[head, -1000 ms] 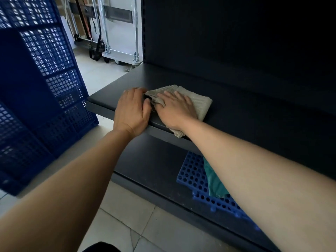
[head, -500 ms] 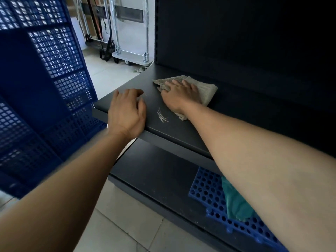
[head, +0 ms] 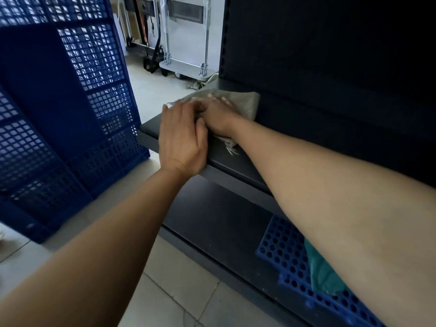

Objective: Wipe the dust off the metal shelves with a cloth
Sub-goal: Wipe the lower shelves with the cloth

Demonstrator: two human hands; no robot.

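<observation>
Risks: The cloth (head: 245, 102) lies at the left end of the upper shelf (head: 238, 162), with its far corner close to that end. A stroke carried further left could slide it off onto the floor. The left hand (head: 181, 140) sits directly beside the wiping hand and would likely block a stroke toward the front edge. The cloth's frayed fringe trails near the front lip and could catch there. Loosened dust pushed over the lip would probably settle on the lower shelf (head: 212, 208), which would then need its own pass. The blue crate (head: 70, 114) leans close to the left arm, so a wide elbow swing could knock it.

Hands: The right hand (head: 219, 116) lies palm down on the cloth, fingers extended and pressing it to the shelf. It is motion-blurred, so the exact finger spread cannot be told. The left hand rests flat on the shelf's front edge, fingers straight and together, gripping nothing. Its thumb side is against the right hand. Whether its fingertips touch the cloth cannot be told.
</observation>
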